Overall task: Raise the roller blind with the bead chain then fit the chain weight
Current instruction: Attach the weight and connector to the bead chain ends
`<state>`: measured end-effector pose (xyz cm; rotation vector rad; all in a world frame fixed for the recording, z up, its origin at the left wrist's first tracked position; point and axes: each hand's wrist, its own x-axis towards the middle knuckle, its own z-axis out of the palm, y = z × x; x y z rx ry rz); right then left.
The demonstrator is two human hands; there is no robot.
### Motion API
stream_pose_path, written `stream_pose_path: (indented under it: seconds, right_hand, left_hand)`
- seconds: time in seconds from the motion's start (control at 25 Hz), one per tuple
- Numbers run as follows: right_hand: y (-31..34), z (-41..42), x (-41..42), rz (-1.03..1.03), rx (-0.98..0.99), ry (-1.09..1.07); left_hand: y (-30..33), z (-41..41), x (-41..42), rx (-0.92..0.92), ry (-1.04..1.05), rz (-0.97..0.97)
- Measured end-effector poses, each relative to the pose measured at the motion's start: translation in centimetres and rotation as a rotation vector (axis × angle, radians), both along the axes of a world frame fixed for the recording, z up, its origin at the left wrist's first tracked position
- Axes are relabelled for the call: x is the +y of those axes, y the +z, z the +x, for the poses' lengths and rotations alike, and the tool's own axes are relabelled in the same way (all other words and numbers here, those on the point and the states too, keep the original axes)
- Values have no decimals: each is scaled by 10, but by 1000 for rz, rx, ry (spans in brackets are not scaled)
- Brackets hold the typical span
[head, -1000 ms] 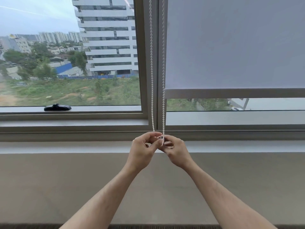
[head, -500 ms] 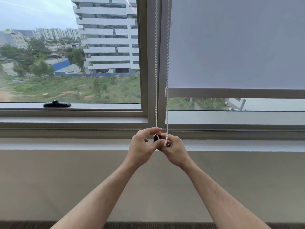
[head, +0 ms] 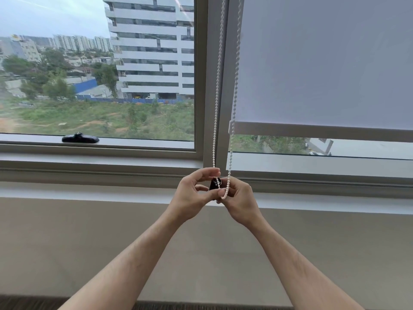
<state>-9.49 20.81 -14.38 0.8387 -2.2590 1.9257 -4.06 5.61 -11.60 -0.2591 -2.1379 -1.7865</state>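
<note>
**A:** so where's the chain weight here? I can barely spot it.

**B:** dead centre of the frame, a small black thing wedged between both hands. Most of it is covered by fingers, so its shape is hard to read. The left hand pinches in from the left, thumb and forefinger curled toward it. The right hand is closed around its right side, with the bottom loop of the bead chain draped over its fingers.

**A:** does the chain actually sit in the weight?

**B:** can't tell, the fingers hide that spot. Both white strands run up along the window frame and get cut off at the top edge.

**A:** and the roller blind?

**B:** upper right, its bottom bar sits a little above the sill, a strip of glass showing under it. Its top and right side are cropped. Black window handle at left, on the sash.
</note>
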Motion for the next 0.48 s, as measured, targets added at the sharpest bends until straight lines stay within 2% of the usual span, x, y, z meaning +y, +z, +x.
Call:
stream_pose_path:
  seconds: [0.48]
  right_hand:
    - [8, 1, 2, -70, 48, -18]
  left_hand:
    - [2, -7, -4, -112, -147, 183]
